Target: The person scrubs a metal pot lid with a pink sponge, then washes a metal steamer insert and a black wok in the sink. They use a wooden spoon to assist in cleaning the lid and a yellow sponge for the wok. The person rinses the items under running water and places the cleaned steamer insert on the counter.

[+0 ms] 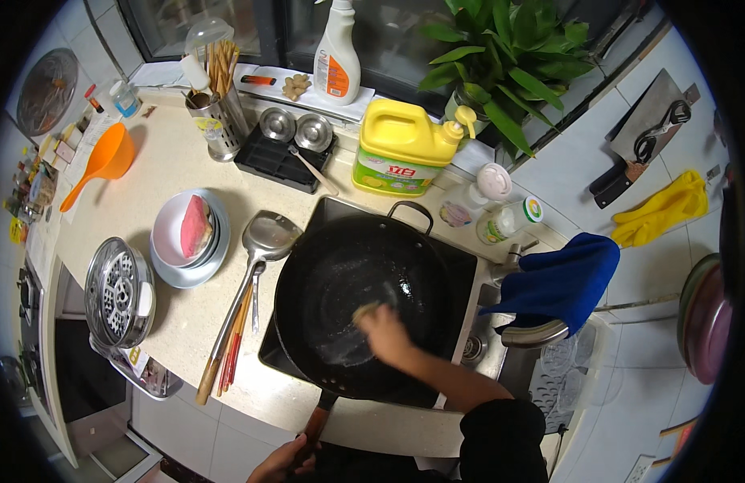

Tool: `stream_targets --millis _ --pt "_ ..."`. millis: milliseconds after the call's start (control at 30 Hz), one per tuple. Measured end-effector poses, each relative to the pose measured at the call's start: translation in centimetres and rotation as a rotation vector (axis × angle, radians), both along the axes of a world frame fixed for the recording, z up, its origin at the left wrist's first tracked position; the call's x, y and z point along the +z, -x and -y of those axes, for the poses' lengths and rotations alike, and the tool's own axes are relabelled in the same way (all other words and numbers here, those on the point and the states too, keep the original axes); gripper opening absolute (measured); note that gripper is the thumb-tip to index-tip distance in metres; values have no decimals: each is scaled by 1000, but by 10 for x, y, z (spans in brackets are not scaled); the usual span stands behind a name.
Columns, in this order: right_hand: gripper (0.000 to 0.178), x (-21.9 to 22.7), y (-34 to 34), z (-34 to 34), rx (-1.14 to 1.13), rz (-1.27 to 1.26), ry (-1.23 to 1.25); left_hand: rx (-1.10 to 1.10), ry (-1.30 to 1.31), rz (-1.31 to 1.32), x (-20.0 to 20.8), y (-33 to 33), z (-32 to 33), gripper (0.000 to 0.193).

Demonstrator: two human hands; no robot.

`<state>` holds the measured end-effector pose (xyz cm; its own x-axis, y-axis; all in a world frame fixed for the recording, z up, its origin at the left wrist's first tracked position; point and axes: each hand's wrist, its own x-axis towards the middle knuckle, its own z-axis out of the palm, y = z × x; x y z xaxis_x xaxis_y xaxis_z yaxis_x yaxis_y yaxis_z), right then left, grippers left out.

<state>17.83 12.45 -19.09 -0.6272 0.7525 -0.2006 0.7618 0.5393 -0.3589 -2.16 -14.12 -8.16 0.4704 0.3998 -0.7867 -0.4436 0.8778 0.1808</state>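
A large black wok (328, 278) rests over a dark rectangular sink or cooktop (463, 302); which of these it is, I cannot tell. My left hand (282, 462) is closed round its wooden handle (317, 422) at the near edge. Inside the wok, my right hand (386, 334) presses a small yellowish scrubbing pad (364, 311) against the wet bottom. Whitish smears and a little liquid show around the pad. Left of the wok lie a metal wok spatula (269, 232), a spoon (256, 294) and several chopsticks (232, 350).
Behind the wok stand a yellow detergent jug (405, 145), jars and a black tray (268, 157). To the left are stacked bowls (165, 241), a steamer pot with a glass lid (119, 291) and an orange ladle (111, 151). A blue cloth (565, 274) drapes over the faucet at right.
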Motion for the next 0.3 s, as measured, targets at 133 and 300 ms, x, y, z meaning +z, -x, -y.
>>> stream_targets --millis 133,300 --pt "19 1 18 -32 -65 12 -111 25 25 15 2 -5 -3 56" --pt "32 -4 36 -2 36 61 58 -56 25 -29 3 1 -5 58"
